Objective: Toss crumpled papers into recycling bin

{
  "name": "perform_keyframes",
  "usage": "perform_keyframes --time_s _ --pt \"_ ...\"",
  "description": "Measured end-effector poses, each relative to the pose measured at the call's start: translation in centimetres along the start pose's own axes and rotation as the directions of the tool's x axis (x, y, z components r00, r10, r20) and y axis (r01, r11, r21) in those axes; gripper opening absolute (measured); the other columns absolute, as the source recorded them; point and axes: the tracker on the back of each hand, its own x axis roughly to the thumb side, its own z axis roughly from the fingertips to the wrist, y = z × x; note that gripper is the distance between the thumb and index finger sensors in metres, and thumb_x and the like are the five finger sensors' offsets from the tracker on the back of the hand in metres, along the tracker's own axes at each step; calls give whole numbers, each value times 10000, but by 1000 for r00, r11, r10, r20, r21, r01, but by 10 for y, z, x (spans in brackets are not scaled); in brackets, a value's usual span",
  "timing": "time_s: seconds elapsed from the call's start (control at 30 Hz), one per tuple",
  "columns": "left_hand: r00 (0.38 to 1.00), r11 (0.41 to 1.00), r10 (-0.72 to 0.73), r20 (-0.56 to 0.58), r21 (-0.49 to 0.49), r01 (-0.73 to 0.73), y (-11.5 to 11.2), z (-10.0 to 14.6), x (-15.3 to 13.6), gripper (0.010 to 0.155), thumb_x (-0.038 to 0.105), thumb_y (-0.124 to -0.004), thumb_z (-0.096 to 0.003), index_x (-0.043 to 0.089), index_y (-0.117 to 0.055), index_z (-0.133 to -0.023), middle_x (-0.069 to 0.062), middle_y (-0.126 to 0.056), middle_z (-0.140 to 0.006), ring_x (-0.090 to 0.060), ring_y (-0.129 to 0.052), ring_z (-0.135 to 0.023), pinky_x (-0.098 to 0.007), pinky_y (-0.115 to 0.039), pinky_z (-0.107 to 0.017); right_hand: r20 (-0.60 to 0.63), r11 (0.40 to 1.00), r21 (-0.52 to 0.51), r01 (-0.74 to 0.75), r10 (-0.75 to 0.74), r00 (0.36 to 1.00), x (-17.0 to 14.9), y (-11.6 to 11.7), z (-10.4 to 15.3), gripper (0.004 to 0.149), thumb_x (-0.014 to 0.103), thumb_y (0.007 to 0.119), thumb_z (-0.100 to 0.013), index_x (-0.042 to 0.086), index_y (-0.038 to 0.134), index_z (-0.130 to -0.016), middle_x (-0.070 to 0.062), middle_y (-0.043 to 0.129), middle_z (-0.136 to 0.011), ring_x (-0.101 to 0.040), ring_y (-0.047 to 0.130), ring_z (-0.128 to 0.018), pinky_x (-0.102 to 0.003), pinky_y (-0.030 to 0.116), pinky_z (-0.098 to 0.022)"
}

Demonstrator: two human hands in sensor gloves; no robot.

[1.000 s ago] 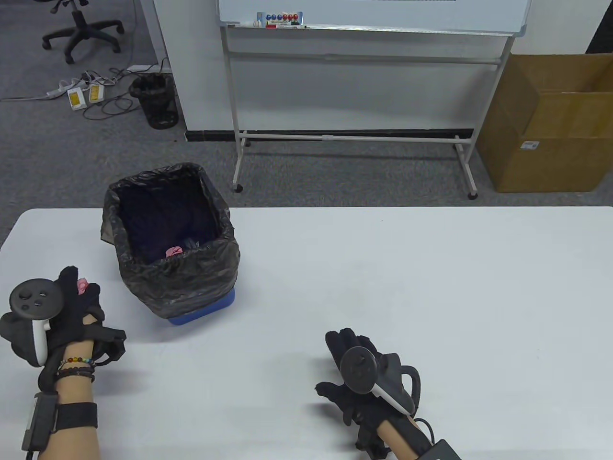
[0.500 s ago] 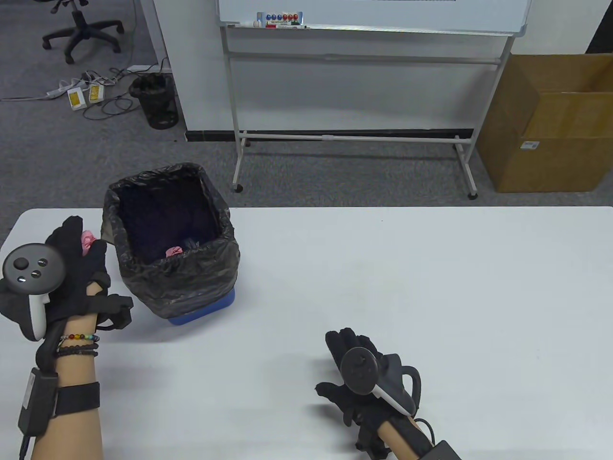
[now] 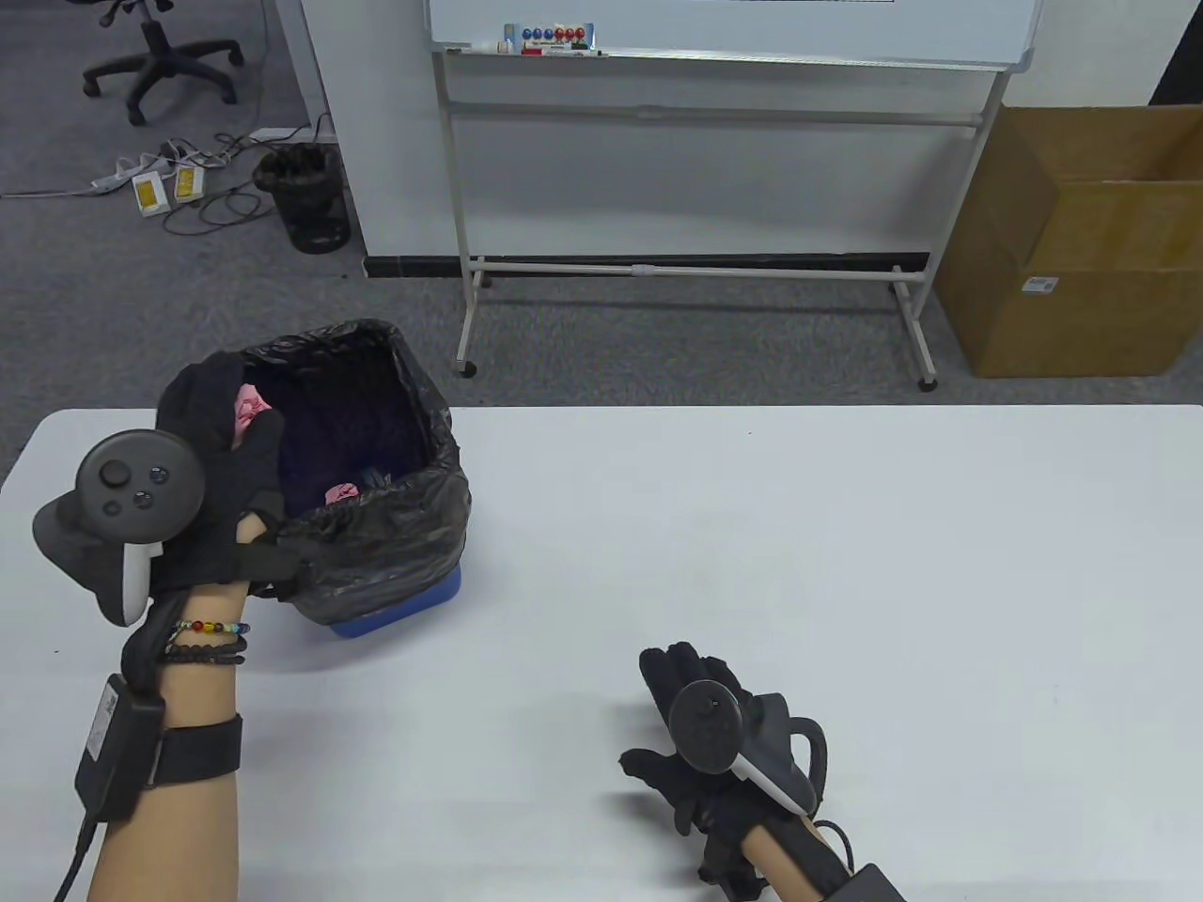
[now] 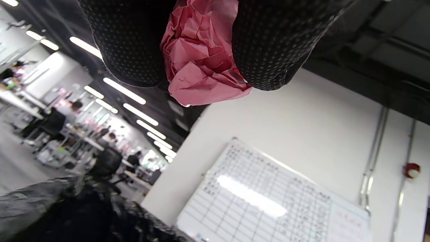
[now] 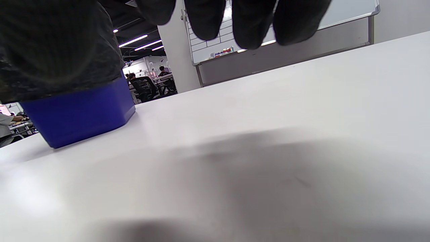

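Observation:
A blue bin lined with a black bag [image 3: 395, 536] stands on the left of the white table [image 3: 752, 564]. A crumpled pink paper [image 3: 342, 492] lies inside it. My left hand [image 3: 230, 442] is raised over the bin's left rim and pinches another crumpled pink paper [image 3: 248, 406]. In the left wrist view the paper [image 4: 201, 57] is squeezed between two gloved fingers [image 4: 272, 43]. My right hand [image 3: 691, 695] rests on the table at the front centre with nothing in it. Its fingertips [image 5: 252, 20] hang above the table in the right wrist view, with the bin [image 5: 77, 111] at the left.
Beyond the table's far edge stand a wheeled whiteboard [image 3: 724, 38], a cardboard box [image 3: 1081, 244] at the right, and a small black waste basket [image 3: 305, 197] with cables on the carpet.
My left hand has lifted the pink paper from the table's left edge, up and to the right, until it is over the bin's left rim. My right hand has not moved.

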Motion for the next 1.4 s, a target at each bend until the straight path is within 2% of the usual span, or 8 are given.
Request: perform_keyframes --time_s 0.13,0.2,0.23,0.37,0.63,0.83,1.0,1.4 --pt "996 998 -54 76 -10 54 -19 -4 16 638 386 -866 -467 246 -655 -1052 -113 -691 -1136 -318 -855 -988 -433 -843 -669 0 1000 -5 4 -4 1000 0 -1 0 954 643 815 -299 367 345 -1081 -12 427 -1196 -375 526 -1114 -548 553 -758" --pt "991 976 -98 89 -188 113 -36 -10 18 765 493 -819 -466 256 -503 -1121 -130 -478 -1228 -430 -596 -1105 -608 -623 -745 0 1000 -6 5 -5 1000 0 0 0 954 644 815 -299 367 345 -1081 -11 429 -1195 -371 528 -1115 -548 552 -758" --pt "988 961 -109 105 -242 132 -42 -11 19 819 548 -792 -463 266 -429 -1141 -130 -372 -1251 -468 -466 -1130 -671 -531 -747 0 1000 -5 6 -6 1000 0 0 0 955 645 815 -298 367 343 -1081 -13 430 -1195 -374 527 -1114 -548 552 -758" --pt "990 960 -80 119 -259 109 -53 -7 21 852 577 -784 -454 254 -411 -1148 -141 -322 -1256 -463 -365 -1140 -706 -457 -741 -4 1000 -3 6 -6 1000 -1 -1 0 956 646 814 -299 368 341 -1081 -13 424 -1196 -370 525 -1116 -548 551 -758" --pt "982 958 -77 175 -261 122 -52 8 28 821 568 -786 -458 260 -453 -1142 -132 -341 -1256 -453 -381 -1142 -690 -453 -751 -8 1000 -8 9 -9 1000 -1 -2 -1 956 644 815 -298 368 342 -1081 -13 425 -1196 -377 522 -1114 -549 550 -759" --pt "968 952 -39 248 -284 111 -59 34 41 809 568 -786 -460 257 -473 -1138 -131 -361 -1254 -438 -404 -1142 -672 -462 -757 -8 1000 -9 2 -2 1000 0 -2 -1 956 644 816 -297 369 341 -1081 -14 426 -1196 -371 523 -1116 -549 550 -759" --pt "959 933 29 281 -352 75 -76 64 51 811 568 -787 -459 253 -476 -1138 -137 -362 -1254 -444 -422 -1136 -661 -471 -759 -7 1000 -18 -3 3 1000 1 -2 -1 957 643 817 -296 368 343 -1080 -9 425 -1196 -375 521 -1115 -548 548 -760" --pt "922 848 76 381 -510 141 -123 135 70 810 573 -776 -462 249 -470 -1138 -144 -358 -1251 -440 -425 -1134 -637 -480 -764 -9 1000 -26 -11 10 1000 1 -2 0 956 644 816 -296 370 341 -1079 -9 418 -1197 -360 520 -1120 -548 547 -761"
